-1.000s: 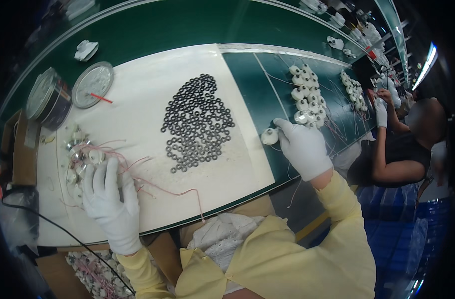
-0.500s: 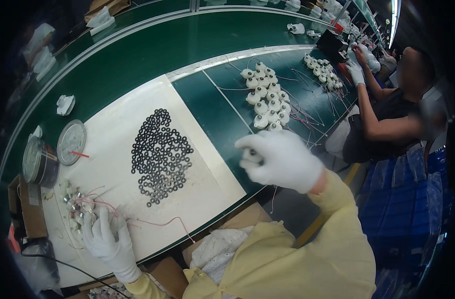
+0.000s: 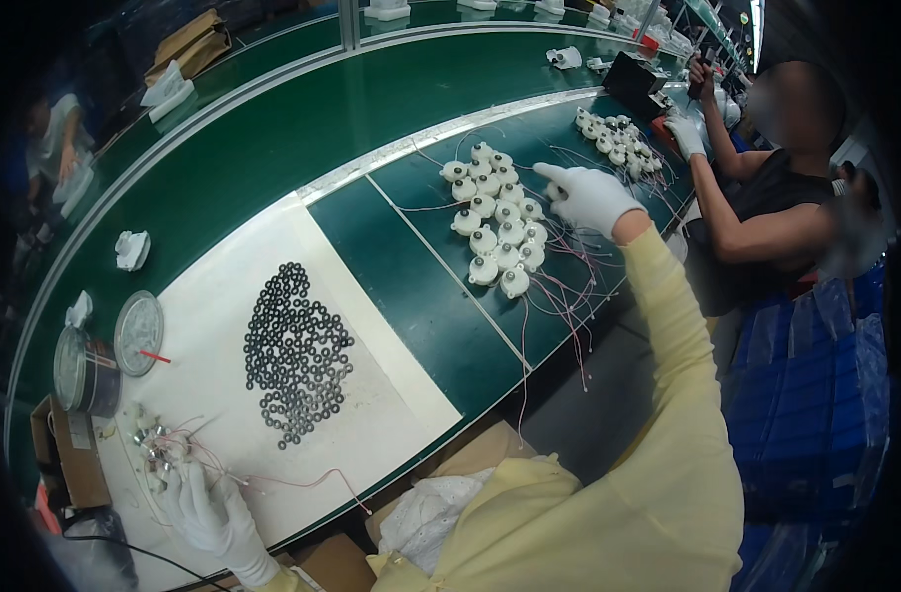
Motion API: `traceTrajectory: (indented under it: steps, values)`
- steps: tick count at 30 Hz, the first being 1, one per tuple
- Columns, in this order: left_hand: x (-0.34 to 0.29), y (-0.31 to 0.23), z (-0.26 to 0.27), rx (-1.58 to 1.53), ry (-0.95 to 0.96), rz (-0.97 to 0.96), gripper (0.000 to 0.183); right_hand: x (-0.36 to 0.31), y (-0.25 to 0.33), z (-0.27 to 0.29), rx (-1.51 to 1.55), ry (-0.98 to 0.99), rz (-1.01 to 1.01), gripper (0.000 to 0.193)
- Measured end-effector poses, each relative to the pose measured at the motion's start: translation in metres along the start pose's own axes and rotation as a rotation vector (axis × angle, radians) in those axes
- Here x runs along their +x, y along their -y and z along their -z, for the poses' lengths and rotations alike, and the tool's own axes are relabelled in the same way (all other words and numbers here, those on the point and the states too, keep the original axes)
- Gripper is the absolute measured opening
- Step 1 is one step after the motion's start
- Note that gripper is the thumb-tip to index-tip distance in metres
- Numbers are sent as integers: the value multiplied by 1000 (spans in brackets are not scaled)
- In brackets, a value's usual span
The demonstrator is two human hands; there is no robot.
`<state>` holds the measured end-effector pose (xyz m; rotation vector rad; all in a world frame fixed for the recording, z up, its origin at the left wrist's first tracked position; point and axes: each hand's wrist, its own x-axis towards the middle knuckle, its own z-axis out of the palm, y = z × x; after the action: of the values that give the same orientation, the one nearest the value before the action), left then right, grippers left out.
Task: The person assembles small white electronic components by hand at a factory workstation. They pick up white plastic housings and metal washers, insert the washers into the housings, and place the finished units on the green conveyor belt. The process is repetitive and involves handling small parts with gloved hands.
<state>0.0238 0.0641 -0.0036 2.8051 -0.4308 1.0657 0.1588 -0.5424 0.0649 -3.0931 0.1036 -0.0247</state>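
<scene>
White round motor units with thin pink wires (image 3: 497,229) sit bunched on the green belt (image 3: 273,138), right of centre. Right hand (image 3: 589,195), white-gloved, is at the cluster's right edge with the index finger stretched out; can't tell if it grips anything. Left hand (image 3: 209,508), lower left, rests fingers spread on a small pile of wired metal parts (image 3: 154,449) on the white sheet (image 3: 372,395). Black rings (image 3: 295,350) are heaped mid-sheet, a round tin (image 3: 80,370) at far left. Another person's gloved hand (image 3: 685,133) works upper right.

White-gloved right hand (image 3: 591,195), white round parts (image 3: 497,227) — red-wired, black rings (image 3: 298,350), green belt (image 3: 273,138), yellow sleeve (image 3: 668,335)
</scene>
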Motion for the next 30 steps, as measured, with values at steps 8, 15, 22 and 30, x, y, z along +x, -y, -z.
traceTrajectory:
  steps: [8,15,22,30]
  values:
    - [-6,7,-6,40,36,1,45,5,-13,-9,233,-14,81,68]
    - [-5,4,-7,25,87,43,39,-21,-15,-12,343,-343,265,31]
    - [1,1,-7,-15,93,62,36,-32,-3,-11,219,-238,298,22]
    - [0,-2,-9,-41,81,93,32,-42,-10,-3,244,-189,125,19]
